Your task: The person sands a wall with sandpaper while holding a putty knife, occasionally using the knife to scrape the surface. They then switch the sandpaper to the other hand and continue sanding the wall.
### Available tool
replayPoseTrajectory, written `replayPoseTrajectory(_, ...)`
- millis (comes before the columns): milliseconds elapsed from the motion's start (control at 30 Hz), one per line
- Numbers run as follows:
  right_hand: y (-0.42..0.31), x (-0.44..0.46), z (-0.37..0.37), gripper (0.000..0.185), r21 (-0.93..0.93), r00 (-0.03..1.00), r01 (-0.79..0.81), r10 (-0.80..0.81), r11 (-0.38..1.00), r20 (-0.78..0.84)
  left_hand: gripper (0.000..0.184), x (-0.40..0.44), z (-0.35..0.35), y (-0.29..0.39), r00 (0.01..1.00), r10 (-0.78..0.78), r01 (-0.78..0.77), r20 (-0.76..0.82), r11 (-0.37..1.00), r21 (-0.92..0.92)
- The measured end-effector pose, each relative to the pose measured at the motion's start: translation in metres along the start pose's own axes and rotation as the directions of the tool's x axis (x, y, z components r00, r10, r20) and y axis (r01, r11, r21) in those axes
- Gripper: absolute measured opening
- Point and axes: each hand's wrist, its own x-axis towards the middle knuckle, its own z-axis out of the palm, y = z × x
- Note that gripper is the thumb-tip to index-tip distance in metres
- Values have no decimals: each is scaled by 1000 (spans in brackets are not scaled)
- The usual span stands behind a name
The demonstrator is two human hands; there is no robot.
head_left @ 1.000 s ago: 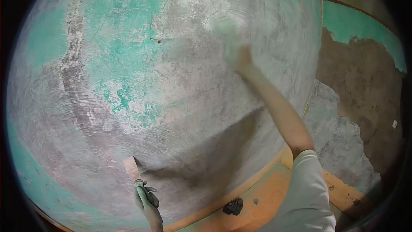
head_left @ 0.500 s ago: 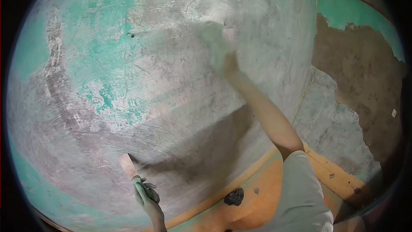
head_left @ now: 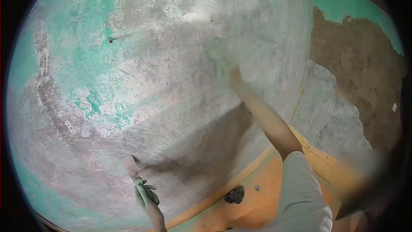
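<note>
My left hand [head_left: 147, 194] is closed round the handle of a putty knife [head_left: 129, 165], its wide blade pointing up and left close to the wall. Greenish grey coats the fingers of this hand. With the arm stretched out, my right hand [head_left: 222, 62] is at the middle of the wall [head_left: 171, 86]. Motion smears it into a pale green blur, so neither its fingers nor anything in them can be made out. Patches of turquoise paint and scratched grey plaster cover the wall.
A nail or plug [head_left: 110, 40] sticks out of the wall at upper left. On the orange floor [head_left: 257, 206] lies a dark crumpled lump [head_left: 234, 194]. The side wall [head_left: 347, 68] at right has peeled brown and grey areas. A blurred shape [head_left: 365, 174] shows at lower right.
My right hand has moved slightly down across the wall and stays blurred. The view has shifted a little to the right. A blurred shape has appeared at lower right. The putty knife stays almost in place.
</note>
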Motion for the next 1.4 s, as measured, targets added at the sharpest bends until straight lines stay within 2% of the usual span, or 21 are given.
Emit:
replayPoseTrajectory(33, 22, -13, -9, 45, 56, 999, -39, 41, 998, -32, 34, 0, 0, 1, 1000, 0, 0, 14, 1000, 29)
replayPoseTrajectory(100, 59, -8, -28, 42, -158, 968, -229, 208, 960, -140, 34, 0, -4, 1, 1000, 7, -7, -1, 999, 42)
replayPoseTrajectory(167, 108, 33, -32, 40, -179, 866, -425, 341, 887, -365, 33, 0, 0, 1, 1000, 16, -16, -16, 999, 31)
replayPoseTrajectory(233, 115, 88, -31, 39, -141, 762, -612, 534, 778, -366, 34, -1, 6, 2, 1000, 19, -18, -15, 1000, 20)
replayPoseTrajectory(300, 83, 126, -12, 37, -126, 816, -546, 492, 828, -304, 33, -1, 16, 3, 1000, 24, -23, -11, 999, 39)
replayPoseTrajectory(333, 63, 135, -4, 36, -174, 776, -628, 627, 759, -64, 33, -1, 22, 2, 1000, 24, -24, -7, 999, 43)
replayPoseTrajectory(400, 13, 111, 15, 35, -111, 881, -453, 463, 885, 94, 33, -1, 31, -6, 999, 35, -35, -30, 999, 6)
replayPoseTrajectory(433, -9, 80, 21, 34, -9, 986, -165, 165, 986, -30, 33, -2, 32, -10, 999, 37, -37, -37, 999, -7)
replayPoseTrajectory(500, -21, 29, 10, 38, -7, 997, 72, -73, 997, -26, 33, -7, 36, -10, 1000, 21, -21, -17, 1000, -2)
replayPoseTrajectory(667, 62, -60, -31, 45, -43, 970, -234, 230, 971, -81, 33, -22, 25, -10, 999, 16, -13, -47, 999, 52)
replayPoseTrajectory(800, 112, 40, -36, 40, -110, 847, -449, 384, 886, -366, 34, -15, 42, -3, 997, 67, -64, -28, 993, 96)
replayPoseTrajectory(867, 80, 75, -21, 40, -122, 738, -675, 666, 728, -107, 33, -9, 53, -2, 996, 85, -85, 4, 993, 84)
replayPoseTrajectory(933, 21, 72, -7, 40, -255, 809, -516, 563, 818, 170, 33, -9, 63, -5, 996, 87, -86, -2, 994, 66)
replayPoseTrajectory(967, -5, 52, 5, 40, -89, 858, -463, 471, 882, 204, 33, -11, 66, -8, 996, 84, -83, -6, 995, 57)
replayPoseTrajectory(1067, -45, -44, 10, 46, 96, 998, -47, 44, 994, 38, 33, -18, 64, -23, 1000, 24, -24, -15, 1000, 17)
replayPoseTrajectory(1133, -26, -115, -4, 50, 104, 984, -165, 156, 981, 84, 32, -25, 57, -25, 1000, 9, -9, 9, 997, 71)
replayPoseTrajectory(1200, 9, -127, -22, 50, -21, 941, -339, 339, 940, -26, 32, -27, 48, -24, 1000, 15, -15, 5, 994, 104)
replayPoseTrajectory(1267, 47, -74, -37, 49, -2, 851, -494, 483, 869, -205, 32, -27, 42, -24, 1000, 24, -22, -11, 993, 117)
replayPoseTrajectory(1333, 98, 0, -36, 44, -182, 831, -525, 456, 831, -318, 32, -27, 45, -20, 1000, 16, -14, -15, 994, 108)
replayPoseTrajectory(1367, 114, 28, -37, 44, -292, 865, -478, 385, 829, -323, 32, -26, 47, -18, 1000, 15, -13, -17, 995, 103)
replayPoseTrajectory(1400, 100, 54, -41, 44, -255, 841, -540, 499, 802, -212, 32, -24, 49, -17, 1000, 13, -10, -22, 995, 103)
